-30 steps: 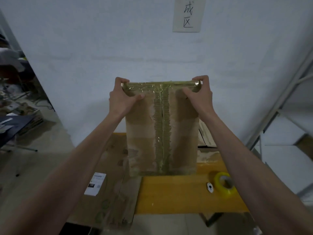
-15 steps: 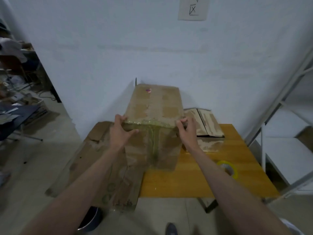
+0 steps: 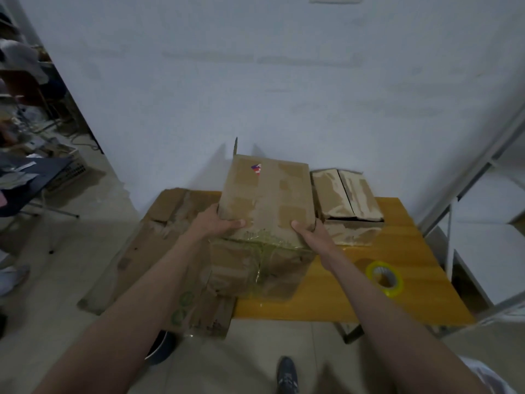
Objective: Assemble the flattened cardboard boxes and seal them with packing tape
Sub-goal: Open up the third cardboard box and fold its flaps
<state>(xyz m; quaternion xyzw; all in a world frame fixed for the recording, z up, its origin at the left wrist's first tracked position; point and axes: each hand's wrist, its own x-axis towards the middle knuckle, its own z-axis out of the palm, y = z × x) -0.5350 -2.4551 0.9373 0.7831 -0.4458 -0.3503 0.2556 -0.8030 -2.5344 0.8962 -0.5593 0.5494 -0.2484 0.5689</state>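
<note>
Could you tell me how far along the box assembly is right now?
Done: a smaller sealed box sits by the wall. In hand: the left hand and right hand grip the taped box on the table. Left: flattened cardboard lies unassembled; the tape roll waits nearby.

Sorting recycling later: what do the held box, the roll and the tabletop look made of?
Box: worn brown cardboard, matte, with glossy clear tape on its near end. Roll: yellowish shiny plastic tape, probably on a pale card core. Tabletop: orange-brown wood or laminate, slightly glossy; can't tell which.
</note>
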